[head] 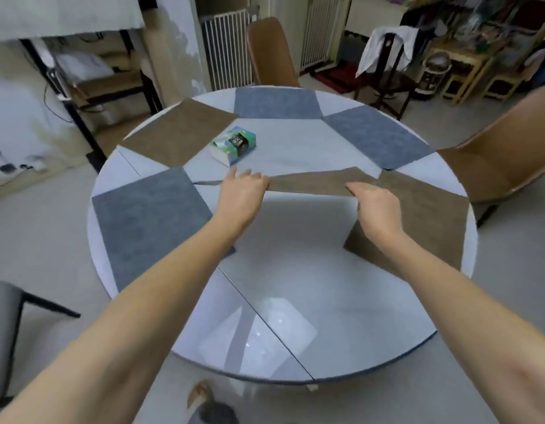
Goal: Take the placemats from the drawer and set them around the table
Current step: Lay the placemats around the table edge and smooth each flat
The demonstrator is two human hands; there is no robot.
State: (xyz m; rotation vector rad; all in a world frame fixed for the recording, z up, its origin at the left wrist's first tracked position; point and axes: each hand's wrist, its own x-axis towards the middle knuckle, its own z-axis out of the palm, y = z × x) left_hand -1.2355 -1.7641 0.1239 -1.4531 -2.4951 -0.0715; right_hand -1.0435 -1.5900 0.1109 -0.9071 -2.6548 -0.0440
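A round white glossy table (295, 316) fills the centre of the frame. Five rectangular fabric placemats lie flat around its rim: a brown placemat (176, 133) at upper left, a blue-grey placemat (277, 103) at top centre, a second blue-grey placemat (378, 136) at upper right, a third blue-grey placemat (148, 221) at centre left, and a second brown placemat (427, 221) at centre right.

A sixth placemat, a brown held placemat (311, 184), spans the gap between both hands just above the table's middle. It appears foreshortened as a narrow strip, and its right end overlaps the brown placemat at centre right.

The left hand (242, 194) grips the strip's left end, fingers curled over the edge and thumb out of sight. The right hand (376, 206) grips the right end, fingers likewise curled over the edge. Both forearms extend from the lower corners of the frame.

A white and green rectangular tissue box (233, 145) lies on the tabletop, just beyond the left hand and beside the upper-left brown placemat.

A brown padded chair (269, 50) stands behind the table at top centre. A second brown chair (506, 151) stands at the right edge.
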